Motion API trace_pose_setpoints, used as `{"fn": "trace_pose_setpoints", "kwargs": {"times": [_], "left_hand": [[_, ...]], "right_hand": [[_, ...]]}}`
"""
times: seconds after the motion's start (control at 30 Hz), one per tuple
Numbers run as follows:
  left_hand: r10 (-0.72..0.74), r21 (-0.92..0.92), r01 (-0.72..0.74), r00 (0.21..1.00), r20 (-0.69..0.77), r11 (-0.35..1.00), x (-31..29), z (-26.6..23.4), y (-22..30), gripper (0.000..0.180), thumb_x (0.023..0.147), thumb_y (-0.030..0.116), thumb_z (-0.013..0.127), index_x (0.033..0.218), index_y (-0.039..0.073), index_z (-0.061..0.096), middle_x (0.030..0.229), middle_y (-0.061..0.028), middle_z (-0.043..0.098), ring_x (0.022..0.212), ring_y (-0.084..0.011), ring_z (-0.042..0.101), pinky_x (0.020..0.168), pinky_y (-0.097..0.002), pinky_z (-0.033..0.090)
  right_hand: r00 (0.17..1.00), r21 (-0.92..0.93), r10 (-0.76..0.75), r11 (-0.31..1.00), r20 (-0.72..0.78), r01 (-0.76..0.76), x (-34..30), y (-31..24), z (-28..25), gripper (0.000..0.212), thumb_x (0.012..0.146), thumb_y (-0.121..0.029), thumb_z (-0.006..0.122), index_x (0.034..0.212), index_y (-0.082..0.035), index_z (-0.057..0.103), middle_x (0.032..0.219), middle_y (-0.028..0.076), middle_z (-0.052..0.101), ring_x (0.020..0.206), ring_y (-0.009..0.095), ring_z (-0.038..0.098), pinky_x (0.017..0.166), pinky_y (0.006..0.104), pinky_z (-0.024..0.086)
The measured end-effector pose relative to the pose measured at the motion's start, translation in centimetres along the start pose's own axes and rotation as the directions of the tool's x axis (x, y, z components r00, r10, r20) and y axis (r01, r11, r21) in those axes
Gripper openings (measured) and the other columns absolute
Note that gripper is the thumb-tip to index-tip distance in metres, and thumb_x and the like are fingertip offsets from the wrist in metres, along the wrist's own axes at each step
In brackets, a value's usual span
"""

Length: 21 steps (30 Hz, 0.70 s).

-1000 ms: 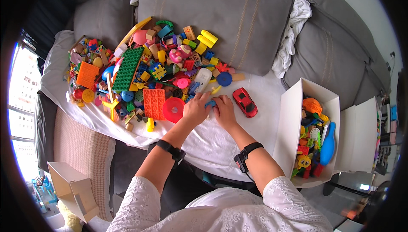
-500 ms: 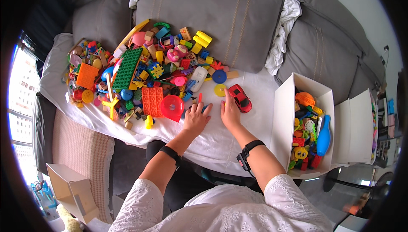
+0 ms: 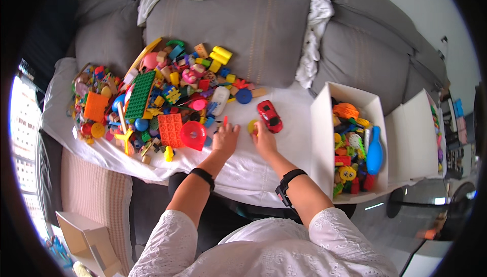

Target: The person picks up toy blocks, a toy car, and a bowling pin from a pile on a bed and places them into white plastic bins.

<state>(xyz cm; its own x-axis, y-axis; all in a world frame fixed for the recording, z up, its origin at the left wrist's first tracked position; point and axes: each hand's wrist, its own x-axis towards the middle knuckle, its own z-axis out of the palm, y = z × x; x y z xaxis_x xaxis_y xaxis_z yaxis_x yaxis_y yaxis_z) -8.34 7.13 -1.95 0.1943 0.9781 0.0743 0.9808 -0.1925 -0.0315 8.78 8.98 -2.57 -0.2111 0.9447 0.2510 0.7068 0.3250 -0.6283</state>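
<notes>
Touching one yellow disc (image 3: 251, 125): right hand (image 3: 265, 140); one red car (image 3: 270, 116) beside.

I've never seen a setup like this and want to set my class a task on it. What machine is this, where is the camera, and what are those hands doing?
No machine grips anything: these are bare human hands, a left hand and a right hand, with dark bands on the forearms. The view comes from a head-worn fisheye camera looking down, so straight edges bend near the rim.

A white cloth carries a large toy heap. To its right lies a red toy car; farther right, a white box contains more toys.

The left hand is at a thin red stick; the right hand is at a yellow disc, partly covering it. Whether either is firmly held, I cannot tell.
</notes>
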Motion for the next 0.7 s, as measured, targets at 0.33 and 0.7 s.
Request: {"fn": "trace_pose_setpoints", "kwargs": {"times": [0.33, 0.7], "left_hand": [[-0.192, -0.461, 0.271, 0.958, 0.212, 0.845, -4.0, -1.9, -0.8, 0.024, 0.09, 0.024, 0.055, 0.109, 0.009, 0.053, 0.092, -0.0179, 0.068, 0.086, -0.0313, 0.068, 0.072, -0.0409, 0.053], [0.09, -0.931, 0.364, 0.927, 0.364, 0.016, 1.8, -15.5, 14.7, 0.035, 0.101, 0.047, 0.042, 0.099, 0.017, 0.06, 0.075, 0.0041, 0.05, 0.061, -0.0065, 0.05, 0.05, -0.0245, 0.043]], "right_hand": [[0.973, 0.122, 0.167, 0.975, 0.16, -0.188, -4.9, -2.4, -2.4, 0.031, 0.085, -0.012, 0.066, 0.107, -0.011, 0.046, 0.088, 0.012, 0.07, 0.085, 0.035, 0.067, 0.07, 0.047, 0.052], [0.928, 0.187, 0.015, 0.981, -0.372, 0.059, -6.9, -2.9, -23.5, 0.013, 0.084, -0.005, 0.064, 0.093, -0.005, 0.055, 0.086, 0.015, 0.066, 0.081, 0.038, 0.064, 0.066, 0.0424, 0.051]]}}
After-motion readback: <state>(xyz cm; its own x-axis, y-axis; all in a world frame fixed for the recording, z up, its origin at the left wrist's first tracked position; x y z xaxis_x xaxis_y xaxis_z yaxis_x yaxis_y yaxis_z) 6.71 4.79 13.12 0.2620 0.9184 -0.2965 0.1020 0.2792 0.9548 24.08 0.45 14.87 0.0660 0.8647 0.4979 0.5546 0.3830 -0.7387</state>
